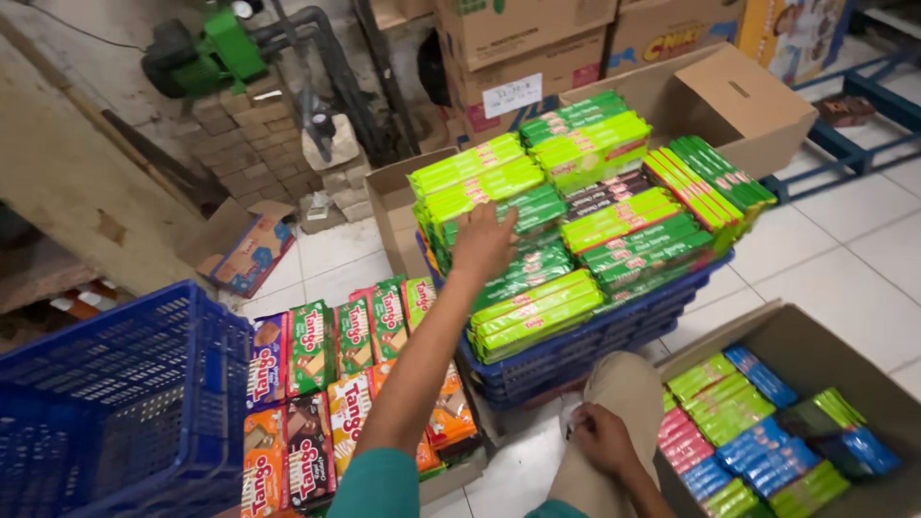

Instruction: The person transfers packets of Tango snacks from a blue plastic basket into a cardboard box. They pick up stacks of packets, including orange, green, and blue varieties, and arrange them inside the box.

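Note:
My left hand (484,242) reaches forward and lies flat on a tall pile of green wafer packs (576,206) stacked in a blue plastic crate (576,350). Its fingers are spread over the packs in the left part of the pile and do not close on any. My right hand (602,436) rests on my bent knee in beige trousers (628,388), holding nothing. Under my left arm a low cardboard tray (451,480) holds upright wafer packs (317,384) in green, red, orange, brown and purple.
An empty blue basket (125,403) stands at the left. At the right, an open cardboard box (815,345) holds green, blue and pink packs. Behind the pile are more cardboard boxes (729,96), bricks (254,144), a green pump (206,58) and a blue metal frame (854,144).

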